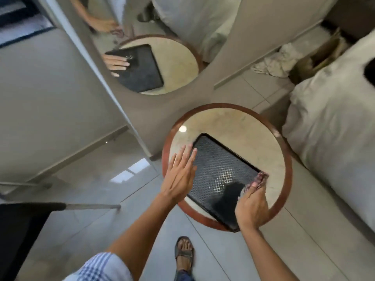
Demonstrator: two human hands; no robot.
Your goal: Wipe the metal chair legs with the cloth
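Hands over round side table (282, 142), marble-look top, reddish-brown rim. Black tray (221, 171) with mesh-pattern surface sits on the tabletop, angled, its near corner reaching the table's near rim.

Your left hand (179, 175) is flat and open, fingers spread and extended, lying over the tray's left edge, fingertips reaching onto the marble. It holds nothing.

Your right hand (251, 207) is closed around the cloth (258, 180), a small reddish-patterned rag bunched in the fingers. The cloth pokes out past your fingertips and touches the tray's right corner, where tray meets tabletop. So the cloth is on the table, in your right hand, not at any chair leg.

Chair (22, 226): dark seat at lower left, with one thin metal chair leg (93, 206) running rightward from it over the tiled floor (207, 248). Well apart from both hands. Blurred, so detail can't be told.

Mirror panel (142, 63) on the wall behind the table reflects the table, tray and your hands. Bed with white duvet (332, 126) at right, just beside the table. Crumpled white towel (274, 61) on the floor at upper right. Your sandalled foot (184, 252) below the table; checked sleeve (101, 268) at bottom edge.
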